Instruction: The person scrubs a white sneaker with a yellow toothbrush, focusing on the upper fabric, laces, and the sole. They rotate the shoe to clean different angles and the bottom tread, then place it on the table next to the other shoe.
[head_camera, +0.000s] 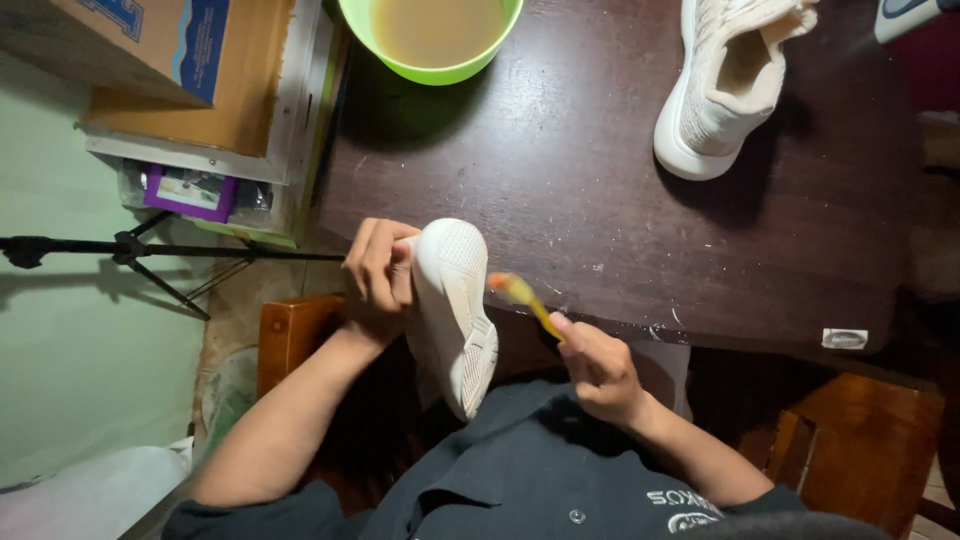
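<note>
So your left hand (378, 270) is wrapped around a white sneaker (455, 310), fingers curled over its left edge, holding it sole-up right at the near edge of the dark wooden tabletop (600, 190), just above your lap. The toe end points to the far side and the heel end hangs down toward your dark shirt (520, 480).

Your right hand (598, 368) is closed on a toothbrush (522, 298) with a yellow handle, pinched between thumb and fingers. The brush head looks orange and blurry, and it sits just right of the sneaker's sole; can't tell if it's actually touching.

Far right on the tabletop there's the other white sneaker (725, 85), lying upright with its opening facing you, well apart from the one you're holding. Far middle is a lime green bowl (432, 40) full of murky brownish liquid. Off the left side you've got a cardboard box (150, 45) stacked on some flat boards, plus a black tripod (120, 250) leg poking in near the floor.
</note>
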